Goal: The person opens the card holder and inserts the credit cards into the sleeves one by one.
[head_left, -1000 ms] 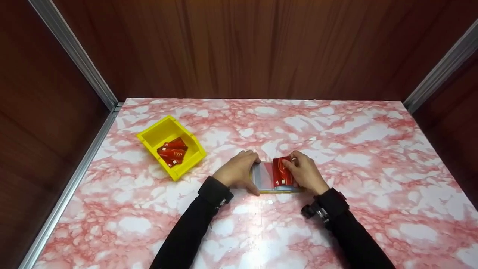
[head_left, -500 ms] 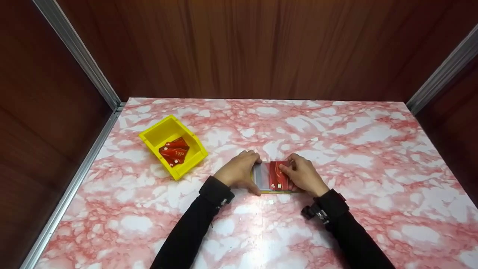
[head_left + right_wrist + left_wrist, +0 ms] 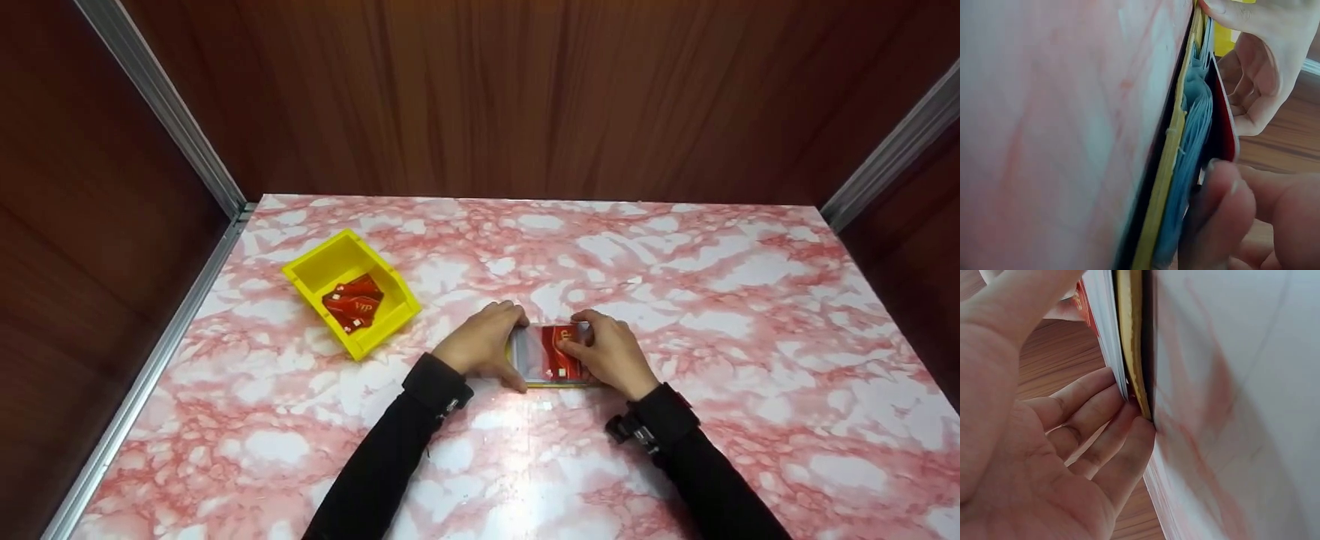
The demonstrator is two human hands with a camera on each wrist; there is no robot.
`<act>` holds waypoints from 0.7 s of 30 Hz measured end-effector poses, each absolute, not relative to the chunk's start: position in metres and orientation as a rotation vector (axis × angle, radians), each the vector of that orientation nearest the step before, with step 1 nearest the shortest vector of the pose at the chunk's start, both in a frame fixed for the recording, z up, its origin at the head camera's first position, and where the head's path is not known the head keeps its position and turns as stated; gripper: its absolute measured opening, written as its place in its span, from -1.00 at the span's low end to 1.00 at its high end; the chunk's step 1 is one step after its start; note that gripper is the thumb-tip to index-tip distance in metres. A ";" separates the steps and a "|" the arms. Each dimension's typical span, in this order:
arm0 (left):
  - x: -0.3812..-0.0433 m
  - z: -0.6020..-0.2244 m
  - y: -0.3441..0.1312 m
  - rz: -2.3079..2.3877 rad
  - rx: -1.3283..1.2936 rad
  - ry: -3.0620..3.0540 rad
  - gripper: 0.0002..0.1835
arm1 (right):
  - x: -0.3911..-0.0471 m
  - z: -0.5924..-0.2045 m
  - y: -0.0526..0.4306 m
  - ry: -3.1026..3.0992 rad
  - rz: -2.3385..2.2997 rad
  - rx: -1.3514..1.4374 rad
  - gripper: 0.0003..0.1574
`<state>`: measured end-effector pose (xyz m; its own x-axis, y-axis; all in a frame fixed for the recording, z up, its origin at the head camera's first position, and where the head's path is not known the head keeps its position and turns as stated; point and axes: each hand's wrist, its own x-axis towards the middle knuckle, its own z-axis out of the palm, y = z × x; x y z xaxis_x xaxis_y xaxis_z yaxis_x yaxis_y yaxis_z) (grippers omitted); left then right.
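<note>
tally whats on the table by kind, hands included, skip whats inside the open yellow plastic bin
Bare left hand and bare right hand: 2
Open yellow plastic bin: 1
Red rectangular card in view: 1
Yellow-edged booklet of clear plastic sleeves: 1
Total: 5

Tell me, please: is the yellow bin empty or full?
Neither. In the head view, overlapping red cards lie inside the yellow bin, with bare yellow surface showing around them.

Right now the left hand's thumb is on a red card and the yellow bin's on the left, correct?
No, the head view shows the right hand with its thumb on a red card; the yellow bin is on the left.
</note>
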<state>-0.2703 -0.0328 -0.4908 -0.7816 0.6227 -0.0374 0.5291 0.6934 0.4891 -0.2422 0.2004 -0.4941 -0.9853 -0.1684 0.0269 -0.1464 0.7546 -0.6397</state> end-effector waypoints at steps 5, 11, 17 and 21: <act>-0.270 -0.491 -0.032 0.688 0.925 2.705 -0.02 | -0.241 -0.493 0.198 2.893 -1.067 -0.274 -0.39; -0.269 -0.491 -0.031 0.680 0.908 2.703 -0.01 | -0.238 -0.491 0.194 2.879 -1.065 -0.253 -0.42; -0.270 -0.491 -0.031 0.658 0.878 2.699 -0.02 | -0.236 -0.491 0.190 2.865 -1.082 -0.276 -0.36; -0.271 -0.493 -0.032 0.674 0.896 2.707 -0.01 | -0.234 -0.491 0.187 2.868 -1.087 -0.278 -0.35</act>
<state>-0.2712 -0.0317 -0.4931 -0.7927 0.6072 -0.0549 0.5106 0.7104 0.4844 -0.2344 0.1873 -0.4912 -0.9818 -0.1900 0.0059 -0.1462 0.7349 -0.6622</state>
